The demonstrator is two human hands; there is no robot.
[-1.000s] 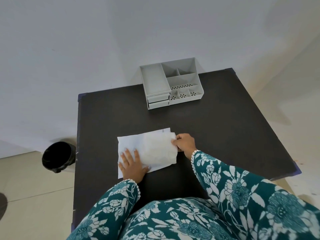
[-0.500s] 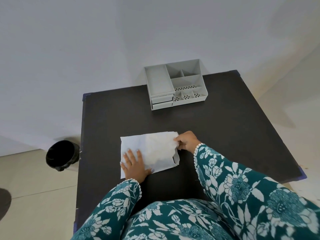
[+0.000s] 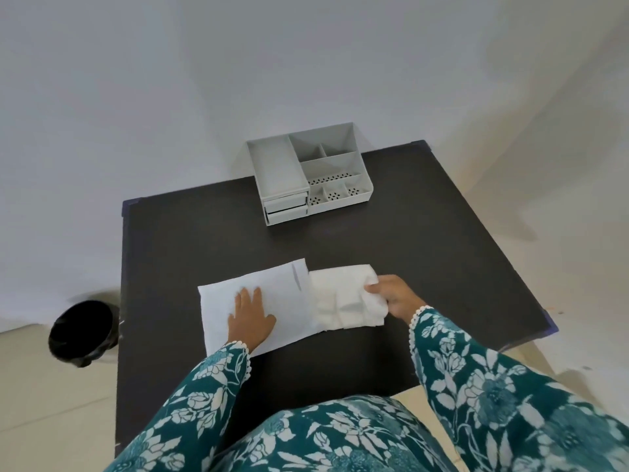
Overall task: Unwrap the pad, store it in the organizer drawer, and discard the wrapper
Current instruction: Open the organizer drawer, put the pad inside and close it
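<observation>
Across the middle of my remote view sits the dark desk (image 3: 211, 233), square, set against a pale wall, with blue tape at its corners. At its far edge I log the grey organizer (image 3: 308, 180): 2 closed drawers stacked on its left front, open compartments to the right, several with dotted floors. On the floor left of the desk stands a black bin (image 3: 81, 330), mouth open. Near the desk's front edge lies the white wrapper (image 3: 286, 301), spread flat. Just right of it, touching or overlapping its right edge, lies the pad (image 3: 343, 301), white, creased and partly folded. Left hand (image 3: 252, 318) is pressed palm-down on the wrapper, fingers spread, grip fully open, holding nothing. Right hand (image 3: 391, 296) has its grip closed on the pad's right end, thumb and fingers pinching the folded edge. Both sleeves are teal with a white floral print.
</observation>
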